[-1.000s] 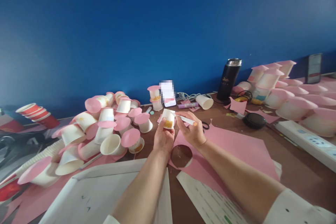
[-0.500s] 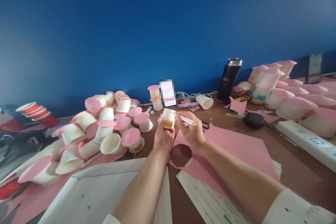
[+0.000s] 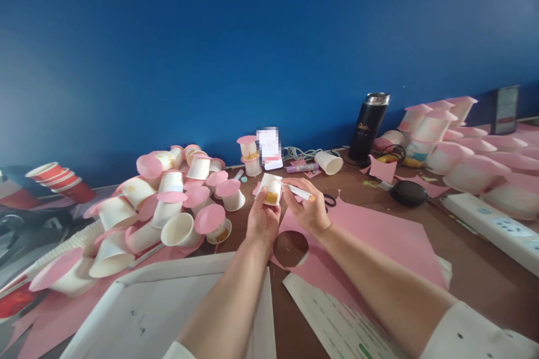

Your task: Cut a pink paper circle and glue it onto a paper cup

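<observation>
My left hand (image 3: 264,220) is closed round a white paper cup (image 3: 270,184) with a golden-brown patch on its side. Between the fingers of my right hand (image 3: 309,210) is a white marker with an orange end (image 3: 300,192), its tip end close to the cup's upper right side; whether it touches I cannot tell. Under my right forearm lies a pink paper sheet (image 3: 379,230) with a round hole cut in it. Scissors (image 3: 330,200) show partly behind my right hand.
Several white cups with pink paper discs (image 3: 169,202) crowd the left, and more stand at the right. A black bottle (image 3: 368,126), a phone (image 3: 269,148), a purple glue stick (image 3: 302,168), a lying cup (image 3: 328,162), a black round case (image 3: 408,193) and a power strip (image 3: 497,224) surround the work.
Very little differs. Both hands keep their hold on the cup and marker, and stay in nearly the same place.
</observation>
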A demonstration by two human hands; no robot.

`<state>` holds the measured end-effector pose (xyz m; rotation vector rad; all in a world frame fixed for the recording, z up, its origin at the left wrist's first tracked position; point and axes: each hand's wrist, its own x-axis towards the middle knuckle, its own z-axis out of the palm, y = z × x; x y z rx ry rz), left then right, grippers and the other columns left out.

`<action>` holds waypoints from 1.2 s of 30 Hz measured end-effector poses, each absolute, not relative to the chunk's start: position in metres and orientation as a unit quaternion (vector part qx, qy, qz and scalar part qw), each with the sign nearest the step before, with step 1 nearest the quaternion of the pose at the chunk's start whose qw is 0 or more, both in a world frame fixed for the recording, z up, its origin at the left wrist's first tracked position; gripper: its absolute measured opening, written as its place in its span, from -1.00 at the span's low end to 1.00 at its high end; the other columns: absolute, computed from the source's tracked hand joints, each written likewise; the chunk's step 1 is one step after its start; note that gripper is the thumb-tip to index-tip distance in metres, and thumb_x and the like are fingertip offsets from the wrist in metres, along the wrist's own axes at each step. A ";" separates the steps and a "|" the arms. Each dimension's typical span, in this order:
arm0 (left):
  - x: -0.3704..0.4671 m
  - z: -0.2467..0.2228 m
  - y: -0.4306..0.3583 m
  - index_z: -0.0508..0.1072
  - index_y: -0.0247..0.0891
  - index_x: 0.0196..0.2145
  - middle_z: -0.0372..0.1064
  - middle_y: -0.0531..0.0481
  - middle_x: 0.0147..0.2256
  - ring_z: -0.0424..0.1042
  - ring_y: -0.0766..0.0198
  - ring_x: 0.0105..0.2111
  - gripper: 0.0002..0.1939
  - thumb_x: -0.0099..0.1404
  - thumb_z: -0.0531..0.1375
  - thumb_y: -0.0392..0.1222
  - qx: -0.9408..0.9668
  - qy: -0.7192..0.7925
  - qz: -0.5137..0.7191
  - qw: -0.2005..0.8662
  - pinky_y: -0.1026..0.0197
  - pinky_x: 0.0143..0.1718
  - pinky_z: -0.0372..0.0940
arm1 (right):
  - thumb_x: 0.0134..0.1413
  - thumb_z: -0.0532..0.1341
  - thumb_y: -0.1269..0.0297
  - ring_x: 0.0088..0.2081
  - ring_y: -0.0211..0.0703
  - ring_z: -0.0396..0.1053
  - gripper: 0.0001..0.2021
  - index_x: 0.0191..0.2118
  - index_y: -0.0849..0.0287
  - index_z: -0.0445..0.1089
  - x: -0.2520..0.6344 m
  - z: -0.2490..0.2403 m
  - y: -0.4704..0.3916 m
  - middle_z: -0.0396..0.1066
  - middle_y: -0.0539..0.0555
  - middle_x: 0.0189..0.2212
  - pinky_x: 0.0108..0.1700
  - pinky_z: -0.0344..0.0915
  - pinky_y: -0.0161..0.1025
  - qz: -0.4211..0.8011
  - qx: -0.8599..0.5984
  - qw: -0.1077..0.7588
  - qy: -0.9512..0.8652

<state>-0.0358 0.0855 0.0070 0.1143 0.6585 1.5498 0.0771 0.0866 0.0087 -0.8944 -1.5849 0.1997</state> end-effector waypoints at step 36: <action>-0.036 0.006 0.088 0.44 -0.30 -0.30 0.48 0.02 -0.33 0.46 0.42 -0.35 -0.93 0.24 0.18 -0.37 0.034 0.294 0.691 0.660 0.41 -0.40 0.32 | 0.16 0.15 0.31 -0.25 -0.14 0.45 -0.87 -0.21 0.12 0.44 0.076 0.007 0.086 0.50 0.07 -0.30 -0.17 0.38 -0.23 0.073 -0.395 0.601 -0.691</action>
